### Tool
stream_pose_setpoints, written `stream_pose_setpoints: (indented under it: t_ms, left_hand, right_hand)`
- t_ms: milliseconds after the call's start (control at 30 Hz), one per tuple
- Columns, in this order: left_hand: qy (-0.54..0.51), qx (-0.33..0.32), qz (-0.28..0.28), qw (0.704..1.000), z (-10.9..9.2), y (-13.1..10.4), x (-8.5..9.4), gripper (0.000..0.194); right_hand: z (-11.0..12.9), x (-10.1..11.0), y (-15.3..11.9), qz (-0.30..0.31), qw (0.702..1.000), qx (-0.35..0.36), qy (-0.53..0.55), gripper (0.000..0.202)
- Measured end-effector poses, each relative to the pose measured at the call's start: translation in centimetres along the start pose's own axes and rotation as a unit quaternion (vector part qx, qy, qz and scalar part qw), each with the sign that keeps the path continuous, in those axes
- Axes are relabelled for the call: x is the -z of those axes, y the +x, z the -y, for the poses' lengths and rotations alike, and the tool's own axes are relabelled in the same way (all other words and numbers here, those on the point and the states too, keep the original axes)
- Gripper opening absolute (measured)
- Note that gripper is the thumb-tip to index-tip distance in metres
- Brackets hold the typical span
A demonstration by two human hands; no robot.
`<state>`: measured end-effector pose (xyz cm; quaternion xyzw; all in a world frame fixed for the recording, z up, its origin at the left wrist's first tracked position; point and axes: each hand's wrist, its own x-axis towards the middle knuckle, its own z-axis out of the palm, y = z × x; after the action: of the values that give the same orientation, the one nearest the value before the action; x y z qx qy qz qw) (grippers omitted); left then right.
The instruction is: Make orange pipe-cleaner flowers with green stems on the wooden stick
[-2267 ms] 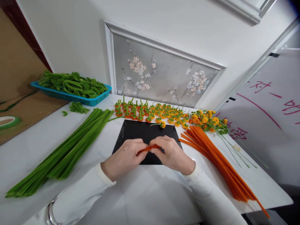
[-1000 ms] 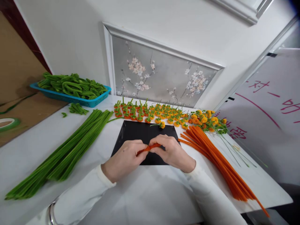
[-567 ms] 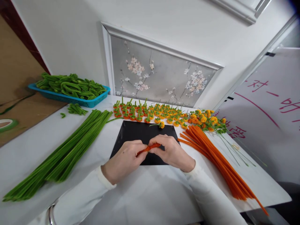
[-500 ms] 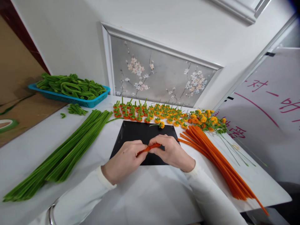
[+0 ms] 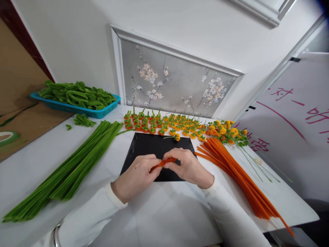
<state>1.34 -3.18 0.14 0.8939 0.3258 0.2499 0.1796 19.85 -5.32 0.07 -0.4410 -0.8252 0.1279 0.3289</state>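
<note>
Between my two hands is a coiled orange pipe cleaner (image 5: 168, 161), held level over a black mat (image 5: 146, 144). My left hand (image 5: 140, 175) pinches its left end with thumb and forefinger. Around the right end, the fingers of my right hand (image 5: 186, 166) are closed. Both sets of fingertips nearly meet, hiding part of the coil. Just beyond the hands, a small yellow-orange pipe-cleaner flower (image 5: 177, 137) with a green stem lies at the mat's far edge.
Long green pipe cleaners (image 5: 74, 164) lie at left, orange pipe cleaners (image 5: 239, 175) at right. Rows of small orange and yellow flowers (image 5: 154, 123) stand behind the mat. A blue basket (image 5: 102, 111) of green pieces sits back left; green tape (image 5: 9, 138) lies far left.
</note>
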Motion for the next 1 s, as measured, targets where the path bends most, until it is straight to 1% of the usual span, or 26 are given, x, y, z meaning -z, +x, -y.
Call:
stream_pose_setpoints:
  t_ms: [233,400,667,800,867,933,1000]
  left_hand:
    - [-0.007,0.003,0.005,1.0,0.09,-0.1,-0.11,0.026]
    - [-0.01,0.002,0.006,1.0,0.28,-0.11,-0.01,0.026]
    - [0.01,-0.001,0.006,1.0,0.22,-0.02,0.2,0.026]
    - [0.011,0.002,-0.017,1.0,-0.24,-0.14,0.59,0.023]
    - [-0.005,0.012,-0.036,0.999,-0.39,-0.21,0.72,0.016]
    - [-0.031,0.024,-0.057,0.998,-0.36,-0.25,0.69,0.01]
    - [-0.044,0.02,-0.081,0.996,-0.14,-0.27,0.5,0.008]
  right_hand:
    - [0.0,0.1,-0.03,0.005,1.0,0.006,0.011,0.012]
    - [0.27,-0.12,-0.03,-0.003,0.999,0.022,-0.029,0.014]
    - [0.38,-0.81,-0.2,-0.025,0.995,0.059,-0.082,0.011]
    - [0.52,-0.8,-0.11,-0.044,0.989,0.092,-0.11,0.013]
    - [0.63,-0.72,-0.02,-0.053,0.985,0.104,-0.127,0.014]
    - [0.74,-0.61,0.02,-0.054,0.982,0.104,-0.145,0.015]
    - [0.84,-0.42,-0.03,-0.05,0.982,0.094,-0.155,0.016]
